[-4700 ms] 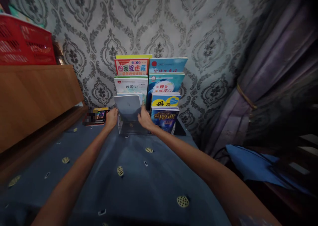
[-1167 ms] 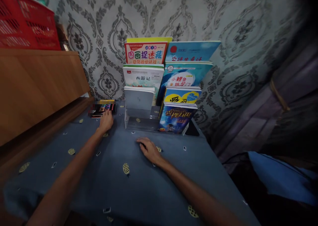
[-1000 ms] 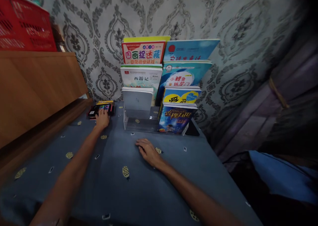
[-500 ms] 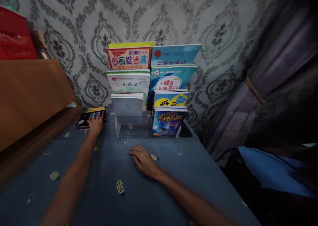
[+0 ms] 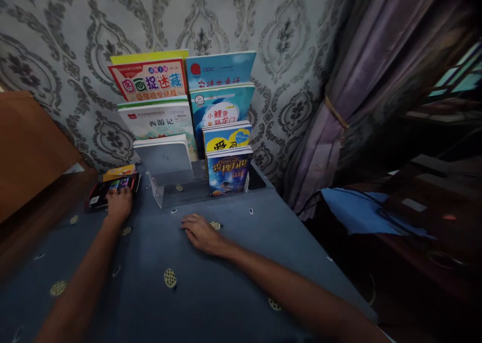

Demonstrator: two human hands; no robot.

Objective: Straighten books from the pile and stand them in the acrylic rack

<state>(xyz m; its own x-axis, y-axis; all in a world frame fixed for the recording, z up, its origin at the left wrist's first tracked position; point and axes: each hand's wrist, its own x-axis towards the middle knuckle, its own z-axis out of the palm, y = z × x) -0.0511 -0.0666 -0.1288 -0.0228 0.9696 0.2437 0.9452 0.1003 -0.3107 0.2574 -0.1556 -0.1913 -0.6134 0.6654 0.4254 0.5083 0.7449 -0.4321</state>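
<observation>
My left hand (image 5: pixel 119 201) lies on a black book (image 5: pixel 101 195) with a colourful cover at the far left of the table, its fingers stretched over the cover. A yellow-edged book (image 5: pixel 119 170) shows just behind it. My right hand (image 5: pixel 201 232) rests on the tablecloth in front of a clear stepped book rack (image 5: pixel 158 192), fingers out, holding nothing. Several books stand in the rack in two columns. At the front right is a dark blue book (image 5: pixel 229 175); at the front left, a plain grey-white book (image 5: pixel 164 159) leans back.
A blue tablecloth (image 5: pixel 143 303) with pineapple prints covers the table. An orange-brown wooden box or cabinet (image 5: pixel 33 147) stands at the left. A dark flat object (image 5: pixel 257 178) lies right of the rack. A tied purple curtain (image 5: pixel 320 147) hangs at the right, near a blue cloth (image 5: pixel 357 212).
The view has swung to the right, so the rack and table sit further left and more of the curtain side shows. Both hands stay at about the same places on the book and tablecloth.
</observation>
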